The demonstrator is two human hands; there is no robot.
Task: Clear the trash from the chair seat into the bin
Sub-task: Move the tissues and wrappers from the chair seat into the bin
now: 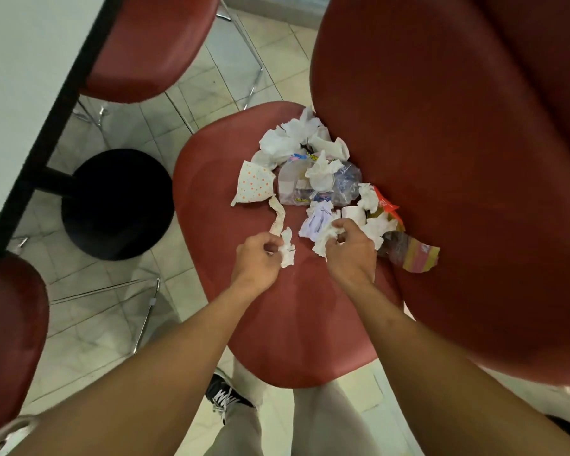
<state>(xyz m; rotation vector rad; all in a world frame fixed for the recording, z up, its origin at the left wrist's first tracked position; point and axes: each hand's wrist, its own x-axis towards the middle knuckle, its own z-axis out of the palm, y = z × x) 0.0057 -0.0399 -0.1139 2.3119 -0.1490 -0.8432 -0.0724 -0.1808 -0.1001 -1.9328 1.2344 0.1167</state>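
Observation:
A red chair seat [290,324] carries a heap of trash [313,172]: crumpled white tissues, clear plastic bags, an orange-dotted paper [254,185] and a red wrapper [386,203]. My left hand [255,260] pinches a small crumpled tissue [287,247] at the near edge of the heap. Just right of it, my right hand [351,250] grips another crumpled white tissue [324,238]. A black round bin [117,204] stands on the floor to the left of the seat.
The chair's red backrest [458,159] rises on the right. A white table with a black edge [30,133] runs along the left, with two more red chairs [152,47] beside it. A pink and tan wrapper [415,255] lies by the backrest. My legs and a shoe [226,394] are below.

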